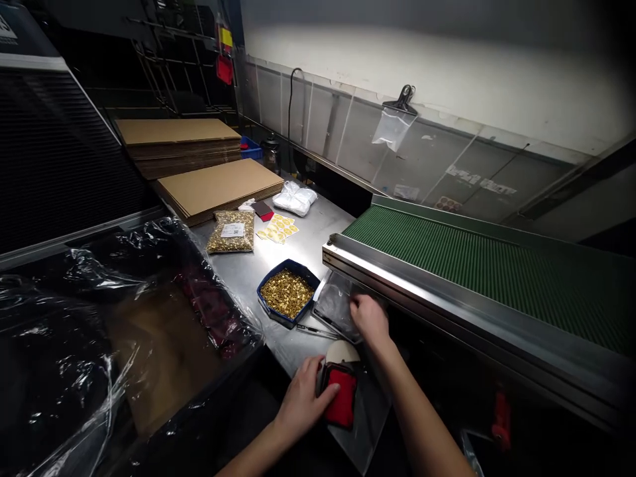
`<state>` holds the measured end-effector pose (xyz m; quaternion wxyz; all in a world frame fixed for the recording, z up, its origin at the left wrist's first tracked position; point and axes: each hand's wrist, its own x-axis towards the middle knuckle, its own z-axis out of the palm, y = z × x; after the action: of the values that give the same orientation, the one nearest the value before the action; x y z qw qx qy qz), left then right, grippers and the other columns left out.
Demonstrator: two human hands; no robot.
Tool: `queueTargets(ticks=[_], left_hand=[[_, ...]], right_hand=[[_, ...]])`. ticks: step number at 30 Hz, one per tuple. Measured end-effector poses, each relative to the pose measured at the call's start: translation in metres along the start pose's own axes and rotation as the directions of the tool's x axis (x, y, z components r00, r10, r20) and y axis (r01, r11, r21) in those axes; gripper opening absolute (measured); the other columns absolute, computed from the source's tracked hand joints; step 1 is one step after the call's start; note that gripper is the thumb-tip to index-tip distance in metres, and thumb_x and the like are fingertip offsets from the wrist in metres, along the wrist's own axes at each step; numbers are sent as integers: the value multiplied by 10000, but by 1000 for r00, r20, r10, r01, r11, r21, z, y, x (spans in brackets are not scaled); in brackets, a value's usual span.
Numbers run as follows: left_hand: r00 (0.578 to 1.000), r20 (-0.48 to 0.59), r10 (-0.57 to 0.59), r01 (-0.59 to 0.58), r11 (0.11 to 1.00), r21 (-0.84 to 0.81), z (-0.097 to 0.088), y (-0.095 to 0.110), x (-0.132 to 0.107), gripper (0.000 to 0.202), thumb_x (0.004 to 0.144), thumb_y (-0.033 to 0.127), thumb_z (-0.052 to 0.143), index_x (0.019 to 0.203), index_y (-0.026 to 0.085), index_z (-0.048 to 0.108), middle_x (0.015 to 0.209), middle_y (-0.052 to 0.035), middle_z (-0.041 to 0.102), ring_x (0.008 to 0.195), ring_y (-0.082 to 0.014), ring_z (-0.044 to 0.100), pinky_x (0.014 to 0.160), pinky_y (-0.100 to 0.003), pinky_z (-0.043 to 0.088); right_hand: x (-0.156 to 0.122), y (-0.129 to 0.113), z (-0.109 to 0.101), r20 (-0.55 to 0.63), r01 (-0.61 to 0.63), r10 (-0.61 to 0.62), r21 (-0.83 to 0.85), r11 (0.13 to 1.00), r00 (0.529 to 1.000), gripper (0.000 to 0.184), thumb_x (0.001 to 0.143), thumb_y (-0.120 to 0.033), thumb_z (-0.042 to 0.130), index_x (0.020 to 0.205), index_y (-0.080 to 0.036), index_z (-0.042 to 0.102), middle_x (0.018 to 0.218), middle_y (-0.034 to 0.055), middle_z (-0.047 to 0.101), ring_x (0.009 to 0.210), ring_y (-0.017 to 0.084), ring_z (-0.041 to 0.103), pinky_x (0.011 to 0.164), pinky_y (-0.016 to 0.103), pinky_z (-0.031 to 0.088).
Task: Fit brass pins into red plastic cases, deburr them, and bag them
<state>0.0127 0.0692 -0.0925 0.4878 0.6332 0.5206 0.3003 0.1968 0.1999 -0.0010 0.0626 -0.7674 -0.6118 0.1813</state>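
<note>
My left hand [304, 396] is closed round a small flat item with a red face and black edges [342, 401], its thumb lying over the red face. A cream rounded piece [342, 353] shows at the item's far end; whether the two are joined I cannot tell. My right hand [370, 319] has its fingers curled on a clear plastic bag [335, 301], beside the conveyor's metal side. Just left of the bags is a dark blue tray [263, 306] full of small gold-coloured metal pieces [287, 293]. A pen [318, 330] lies in front of the tray.
A green conveyor belt [447, 258] runs along the right. On the metal table [233, 271] are a bag of gold pieces [231, 232], yellow sticker sheets [279, 228], a white plastic-wrapped bundle [295, 198] and cardboard stacks [221, 185]. A plastic-lined box [163, 351] stands left.
</note>
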Motion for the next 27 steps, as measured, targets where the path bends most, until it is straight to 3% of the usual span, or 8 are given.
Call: queueTargets(ticks=[3, 6, 10, 13, 15, 18, 23, 27], left_hand=[[998, -60, 5, -8, 999, -49, -13, 8, 10, 345, 934, 431, 571, 1171, 191, 646, 1079, -117, 673, 946, -262, 634, 878, -414, 527], [995, -96, 24, -35, 993, -110, -23, 23, 40, 301, 952, 448, 554, 1084, 206, 676, 1030, -93, 692, 925, -236, 654, 831, -365, 541], [996, -88, 7, -26, 978, -208, -15, 40, 101, 433, 919, 455, 624, 1242, 170, 580, 1101, -111, 695, 828, -189, 704, 668, -294, 577], [999, -52, 3, -12, 984, -179, -6, 44, 130, 292, 910, 401, 663, 1016, 130, 636, 850, -42, 700, 655, -147, 673, 563, -263, 547], [997, -71, 11, -18, 994, -110, -6, 43, 133, 241, 914, 370, 658, 872, 135, 631, 697, 13, 639, 576, -126, 617, 541, -254, 513], [987, -146, 66, -61, 997, 41, -17, 43, 119, 211, 894, 353, 648, 801, 165, 620, 668, 19, 605, 593, -139, 579, 596, -270, 483], [963, -151, 224, -175, 943, 284, -29, 56, 104, 144, 911, 339, 544, 862, 209, 578, 887, -42, 633, 863, -207, 610, 780, -303, 458], [964, -89, 251, -197, 898, 394, -34, 65, 115, 132, 940, 320, 473, 876, 220, 534, 695, 11, 580, 649, -185, 582, 645, -270, 410]], right_hand=[[3, 2, -2, 50, 51, -53, 57, 997, 997, 276, 1009, -380, 524, 1114, -185, 689, 1096, 66, 725, 1022, 201, 679, 915, 414, 530], [4, 3, -5, 109, 115, -127, 106, 988, 986, 281, 1001, -402, 551, 1079, -168, 685, 1083, 60, 716, 998, 192, 678, 912, 414, 539], [0, 4, -10, 185, 198, -223, 142, 970, 957, 271, 993, -396, 575, 1015, -150, 686, 963, 26, 721, 861, 161, 693, 818, 358, 569], [-5, 7, -11, 138, 170, -178, 68, 983, 974, 251, 993, -381, 579, 1010, -153, 682, 992, 36, 716, 905, 169, 689, 843, 373, 567], [-10, 10, -11, 74, 111, -110, -14, 994, 991, 241, 989, -368, 585, 1026, -148, 674, 1025, 51, 707, 936, 182, 684, 863, 397, 564], [-20, 13, -9, -13, 72, -74, -104, 992, 997, 229, 1002, -326, 560, 1096, -137, 648, 1100, 80, 683, 983, 204, 674, 882, 421, 557], [-28, 10, -5, -21, 246, -251, -133, 960, 968, 325, 981, -355, 581, 1254, -178, 576, 1256, 99, 635, 1111, 236, 640, 939, 409, 523], [-19, 11, -2, -23, 236, -243, -164, 958, 970, 333, 976, -412, 592, 1192, -159, 616, 1105, 70, 697, 1012, 214, 677, 947, 431, 521]])
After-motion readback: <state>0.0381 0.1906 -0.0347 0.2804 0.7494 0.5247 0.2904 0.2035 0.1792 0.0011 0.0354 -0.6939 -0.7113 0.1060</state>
